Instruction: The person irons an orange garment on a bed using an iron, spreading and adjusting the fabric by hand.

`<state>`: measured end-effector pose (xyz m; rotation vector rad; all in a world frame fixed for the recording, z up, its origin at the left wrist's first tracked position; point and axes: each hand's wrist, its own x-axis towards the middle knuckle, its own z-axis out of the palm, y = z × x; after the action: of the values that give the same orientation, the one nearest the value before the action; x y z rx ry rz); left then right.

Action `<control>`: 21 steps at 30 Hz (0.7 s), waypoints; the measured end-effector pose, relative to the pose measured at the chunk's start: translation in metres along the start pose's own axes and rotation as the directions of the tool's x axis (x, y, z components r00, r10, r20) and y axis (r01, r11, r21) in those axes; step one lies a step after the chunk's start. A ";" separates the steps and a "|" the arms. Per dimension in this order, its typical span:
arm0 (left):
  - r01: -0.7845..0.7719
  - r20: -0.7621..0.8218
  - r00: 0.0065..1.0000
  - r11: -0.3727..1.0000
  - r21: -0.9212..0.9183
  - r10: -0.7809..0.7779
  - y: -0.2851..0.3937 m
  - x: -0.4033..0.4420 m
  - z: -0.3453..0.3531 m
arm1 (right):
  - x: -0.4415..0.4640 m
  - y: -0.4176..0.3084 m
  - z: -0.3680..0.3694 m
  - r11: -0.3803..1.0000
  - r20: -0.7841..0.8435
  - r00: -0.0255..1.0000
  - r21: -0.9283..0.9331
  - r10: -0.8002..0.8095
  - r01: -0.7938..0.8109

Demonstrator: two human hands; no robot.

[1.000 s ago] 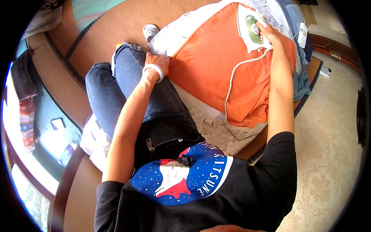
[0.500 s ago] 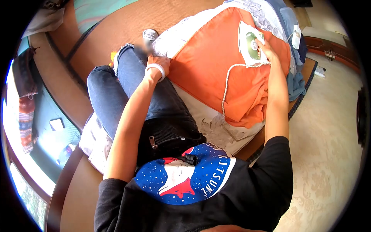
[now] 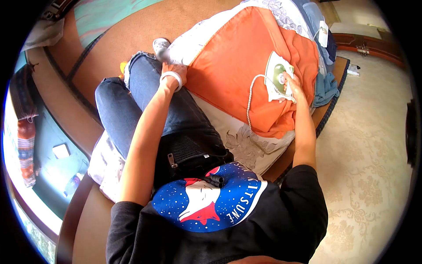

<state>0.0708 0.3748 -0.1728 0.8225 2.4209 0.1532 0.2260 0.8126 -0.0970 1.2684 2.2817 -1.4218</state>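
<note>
A white and green clothes iron (image 3: 273,91) rests on the right part of an orange cloth (image 3: 233,57), its tip toward the upper side. My right hand (image 3: 293,86) is closed around the iron's handle. From the iron's rear, a pale braided cord (image 3: 250,99) loops down over the cloth. My left hand (image 3: 175,74), with a white band at the wrist, is closed at the cloth's left corner beside my knee; its fingertips are partly hidden. The orange cloth is smooth on the left and bunched in folds at the right and lower end.
Beneath the orange cloth lies a white floral sheet (image 3: 244,143). Blue folded clothes (image 3: 326,90) and a white plug-like object (image 3: 323,34) sit along the right edge. My legs in jeans (image 3: 151,94) stretch over the brown mat (image 3: 127,37). Patterned floor (image 3: 351,176) lies to the right.
My right hand has drawn the iron down the cloth, toward me and slightly left. My left hand stays at the cloth's corner. The whole view has shifted a little.
</note>
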 end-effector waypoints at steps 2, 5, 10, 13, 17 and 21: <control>-0.021 -0.015 1.000 1.000 -0.001 0.021 -0.003 -0.001 0.002 | -0.012 -0.001 0.012 0.994 0.021 1.000 0.111 0.005 -0.007; 0.002 -0.001 1.000 1.000 0.016 -0.002 -0.001 -0.001 0.001 | -0.023 -0.004 0.030 0.945 0.072 0.997 0.323 0.035 -0.057; 0.002 0.051 0.999 1.000 0.026 -0.004 0.002 0.000 -0.006 | -0.030 -0.024 0.074 0.867 0.076 0.997 0.497 -0.009 -0.030; 0.010 0.041 0.999 1.000 0.027 -0.011 0.001 0.003 -0.002 | -0.022 -0.046 0.088 0.929 -0.038 0.999 0.368 -0.023 0.035; 0.014 0.008 1.000 1.000 0.028 -0.014 0.002 0.000 -0.005 | 0.020 -0.049 0.066 0.971 0.023 0.994 0.217 -0.110 0.102; 0.063 -0.009 0.998 0.997 0.042 -0.062 0.014 -0.007 -0.009 | 0.052 -0.052 0.043 0.988 0.153 0.980 0.099 -0.130 0.116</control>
<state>0.0782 0.3823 -0.1582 0.7650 2.4616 0.0808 0.1434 0.7977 -0.1132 1.0103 2.2464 -1.6210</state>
